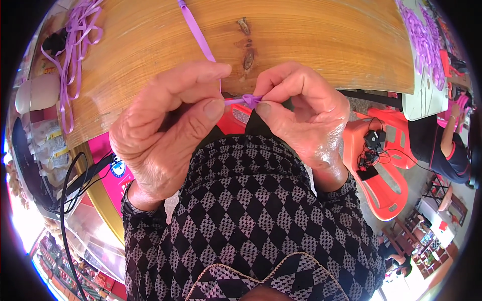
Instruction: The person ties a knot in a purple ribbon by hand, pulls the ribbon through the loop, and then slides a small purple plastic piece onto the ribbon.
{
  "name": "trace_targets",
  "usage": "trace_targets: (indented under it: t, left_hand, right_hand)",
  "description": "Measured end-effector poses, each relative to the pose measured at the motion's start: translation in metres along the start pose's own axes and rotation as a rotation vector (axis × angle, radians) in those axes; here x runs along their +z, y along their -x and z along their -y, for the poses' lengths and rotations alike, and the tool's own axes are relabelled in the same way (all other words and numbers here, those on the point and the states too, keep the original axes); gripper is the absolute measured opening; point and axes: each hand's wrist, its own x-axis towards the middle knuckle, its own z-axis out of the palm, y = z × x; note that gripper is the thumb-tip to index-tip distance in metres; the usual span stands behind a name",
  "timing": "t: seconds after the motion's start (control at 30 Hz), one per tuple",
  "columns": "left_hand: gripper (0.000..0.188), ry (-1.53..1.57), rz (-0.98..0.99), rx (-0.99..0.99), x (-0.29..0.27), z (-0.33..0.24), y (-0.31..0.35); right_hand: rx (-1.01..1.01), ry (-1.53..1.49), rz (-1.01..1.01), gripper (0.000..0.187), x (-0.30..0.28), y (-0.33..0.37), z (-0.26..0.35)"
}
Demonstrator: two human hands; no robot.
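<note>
A narrow purple ribbon point(197, 33) runs down across the wooden table and passes behind the index finger of my left hand point(163, 123). From the tip of my left thumb a short stretch of it reaches rightward to a small folded knot point(249, 100). My right hand point(309, 108) pinches that knot between thumb and index finger. My left hand is curled, its index finger raised apart from the thumb; the ribbon seems caught at the thumb, though the exact grip is hidden. Both hands are just off the table's near edge, above my lap.
On the table point(321, 40), purple ribbons point(78, 45) hang at the left, and more lie bunched point(424, 42) on a pale surface at the right. Red plastic stools point(384, 193), one bearing a black device with cables point(371, 145), stand at right. Another person point(447, 135) is at far right.
</note>
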Motion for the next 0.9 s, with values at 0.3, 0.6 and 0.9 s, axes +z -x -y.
trace_targets:
  t: [0.3, 0.6, 0.9]
  left_hand:
    - [0.028, -0.381, -0.033, 0.208, -0.004, 0.000, -0.002]
    - [0.027, -0.033, 0.234, -0.145, 0.008, -0.009, -0.011]
    - [0.014, 0.192, 0.213, -0.397, 0.006, -0.008, -0.013]
  right_hand:
    - [-0.021, -0.050, 0.027, 0.016, -0.005, 0.002, -0.004]
    - [-0.128, 0.140, 0.066, 0.019, -0.003, 0.003, -0.004]
    - [-0.387, 0.303, -0.094, 0.023, -0.001, -0.004, -0.008]
